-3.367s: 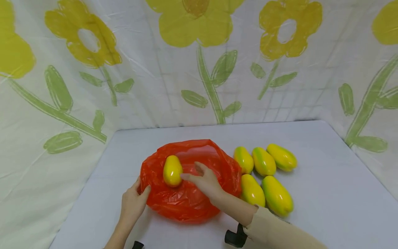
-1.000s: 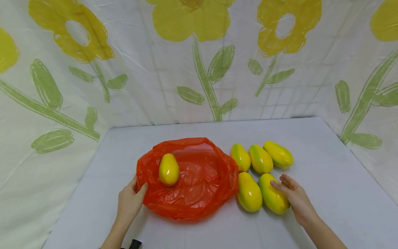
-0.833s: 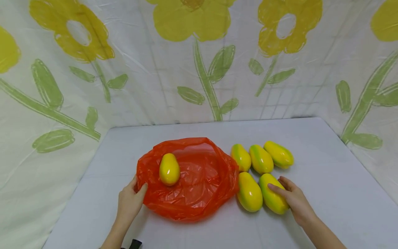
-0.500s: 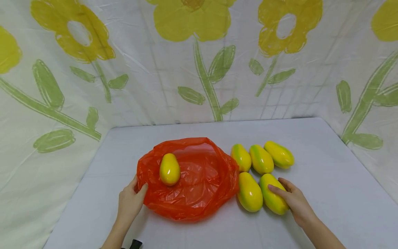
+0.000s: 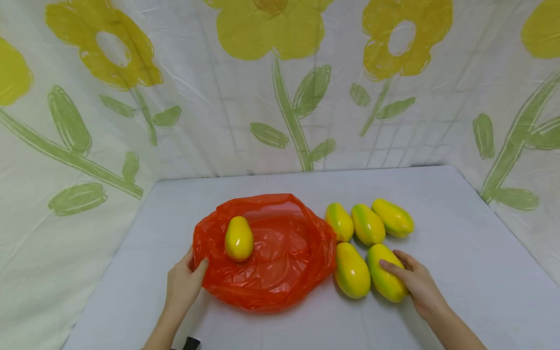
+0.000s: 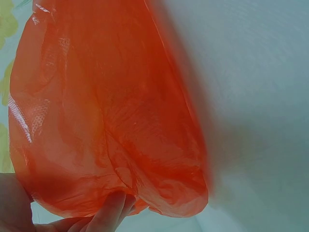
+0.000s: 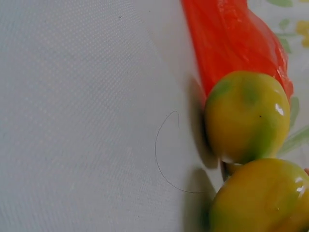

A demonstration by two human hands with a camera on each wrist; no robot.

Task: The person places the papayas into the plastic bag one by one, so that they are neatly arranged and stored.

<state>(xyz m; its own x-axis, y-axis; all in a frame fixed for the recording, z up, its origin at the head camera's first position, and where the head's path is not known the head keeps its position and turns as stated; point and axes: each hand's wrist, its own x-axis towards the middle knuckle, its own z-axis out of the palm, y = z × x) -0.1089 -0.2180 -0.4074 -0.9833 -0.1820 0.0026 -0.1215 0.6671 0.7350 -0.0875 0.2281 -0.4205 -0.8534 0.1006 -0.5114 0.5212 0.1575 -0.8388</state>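
Observation:
In the head view, my left hand pinches the left rim of an opened red plastic bag, thumb on the inside. The left wrist view shows its fingers against the thin red film. One glossy yellow papaya lies in the bag's left part. My right hand grips the front-right papaya, yellow with a green streak, thumb on top and fingers on its far side. This papaya appears to rest on the table. Beside it sits another papaya, close to the bag's edge.
Three more papayas stand in a row behind, right of the bag. All lie on a white-covered table. A curtain painted with yellow flowers hangs behind. A small black object shows at the bottom edge.
My right hand has moved from inside the bag, beside its papaya, out to the right, and has closed round the front-right papaya. My left hand keeps its hold on the bag's rim.

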